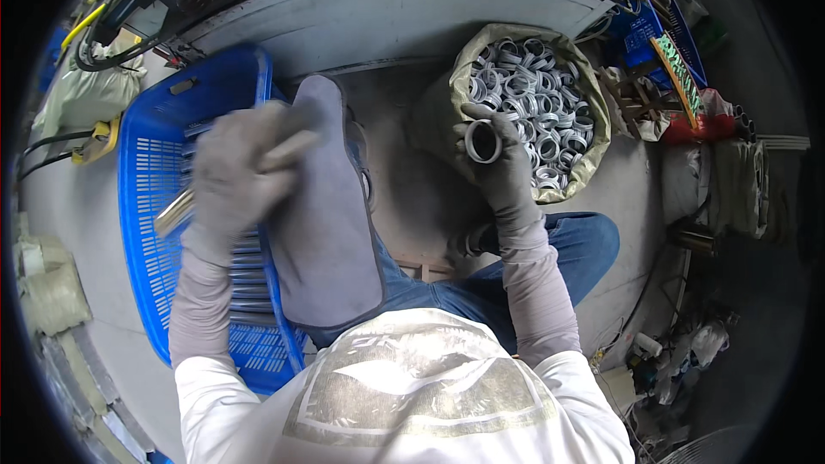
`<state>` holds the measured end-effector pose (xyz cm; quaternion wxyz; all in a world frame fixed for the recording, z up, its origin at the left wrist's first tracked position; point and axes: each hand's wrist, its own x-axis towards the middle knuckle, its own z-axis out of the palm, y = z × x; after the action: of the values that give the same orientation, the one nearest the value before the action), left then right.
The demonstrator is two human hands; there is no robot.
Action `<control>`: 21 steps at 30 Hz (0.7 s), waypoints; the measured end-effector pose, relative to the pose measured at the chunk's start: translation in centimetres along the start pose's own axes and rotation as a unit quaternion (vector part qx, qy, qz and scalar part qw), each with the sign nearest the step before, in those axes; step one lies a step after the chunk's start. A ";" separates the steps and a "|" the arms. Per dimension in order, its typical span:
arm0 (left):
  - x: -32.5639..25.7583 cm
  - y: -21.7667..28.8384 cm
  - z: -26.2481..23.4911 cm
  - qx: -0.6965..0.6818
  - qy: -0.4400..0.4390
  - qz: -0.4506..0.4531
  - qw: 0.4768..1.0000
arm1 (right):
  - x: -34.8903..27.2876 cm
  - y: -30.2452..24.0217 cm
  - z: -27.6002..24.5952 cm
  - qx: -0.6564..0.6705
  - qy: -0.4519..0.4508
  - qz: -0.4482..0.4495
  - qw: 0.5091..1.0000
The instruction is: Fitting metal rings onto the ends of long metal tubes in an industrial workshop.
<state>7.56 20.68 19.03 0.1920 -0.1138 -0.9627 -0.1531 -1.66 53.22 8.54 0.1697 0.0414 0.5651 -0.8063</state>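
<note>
My left hand [245, 172], in a grey work glove and smeared by motion, is closed around a shiny metal tube [175, 211]. The tube slants out below the hand, over a blue plastic basket [148, 180] with more metal tubes [249, 279] lying in it. Between finger and thumb of my gloved right hand [507, 174] is a metal ring [496, 145], its round opening facing up. That hand is at the near left edge of a woven sack [599, 155] filled with similar loose rings [537, 90].
A grey pad [326, 223] covers my left thigh beside the basket. Beyond the basket and sack runs a pale machine panel [387, 21]. Cables [64, 142] lie at far left. A blue crate [640, 39] and stacked tubes [743, 123] stand right of the sack.
</note>
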 end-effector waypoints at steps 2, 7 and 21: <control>1.7 5.0 1.7 0.036 -0.033 0.077 0.996 | 0.2 -0.1 0.3 -0.070 -0.021 -0.006 0.997; 3.9 10.3 6.2 0.072 -0.207 0.044 0.975 | -1.5 0.0 1.6 -0.363 -0.045 -0.314 0.876; 4.6 11.6 9.1 0.149 -0.278 0.056 0.947 | -0.7 3.3 2.4 -0.135 0.042 -0.095 0.985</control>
<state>3.54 35.25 15.80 -0.0606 -0.1753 -0.9818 0.0410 0.41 50.13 6.60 0.0723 -0.0025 0.6768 -0.7326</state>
